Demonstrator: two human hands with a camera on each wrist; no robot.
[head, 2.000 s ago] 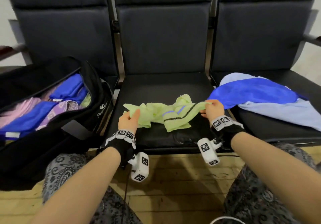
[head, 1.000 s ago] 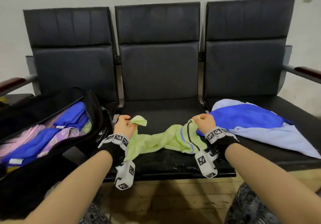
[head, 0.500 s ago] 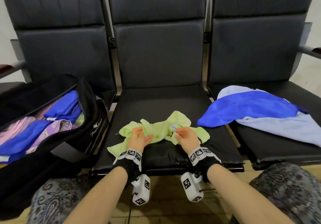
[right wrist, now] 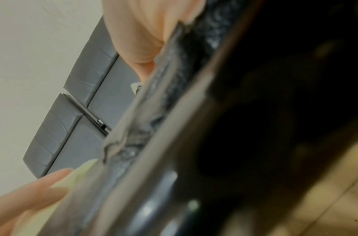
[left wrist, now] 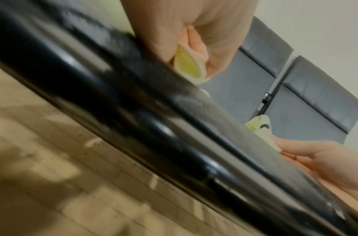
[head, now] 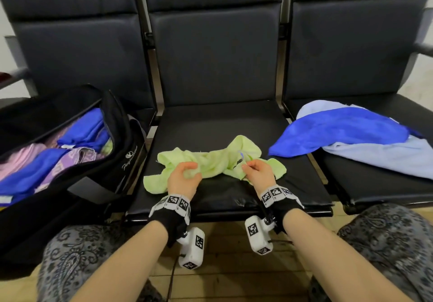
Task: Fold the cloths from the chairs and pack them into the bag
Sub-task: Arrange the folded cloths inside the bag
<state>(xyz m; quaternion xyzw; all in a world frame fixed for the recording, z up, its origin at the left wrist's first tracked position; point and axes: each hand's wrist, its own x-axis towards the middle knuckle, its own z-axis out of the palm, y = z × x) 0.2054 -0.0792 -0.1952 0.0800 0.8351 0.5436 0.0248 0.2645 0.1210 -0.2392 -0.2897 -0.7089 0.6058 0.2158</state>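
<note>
On the middle seat (head: 234, 123), right in front of us, we've got the lime-green cloth (head: 210, 159) lying crumpled, its long axis running left-to-right across the cushion. We're on it w/ both hands. Our left hand (head: 184, 180) sits on the left half, fingers curled and bunching green fabric; the left wrist view confirms a fold of it caught between fingers and thumb. Our right hand (head: 259, 173) is on the right half, thumb and fingertips pinching an edge near the dark stripe.

So what does the next move turn on? The cloth stretches sideways between the two hands, bulk lying just beyond the knuckles toward the seat back. Each hand is nearer its own end, so we judge the likely move is pulling apart along that axis to flatten it, then folding. It's still a wad, no clean edges showing, so corners need finding first. Exactly which edge the right hand has, we can't tell.

Off to our left, the black bag (head: 110, 161) sits open on the next seat, touching the middle seat's edge, already holding blue, pink and purple cloths. Left hand is closer to it, so it's the natural one for the drop-in.

To our right, a royal-blue cloth (head: 339, 130) lies over a pale-blue cloth (head: 386, 156), both unfolded. Roughly mid-task by our reckoning: three to go.
</note>
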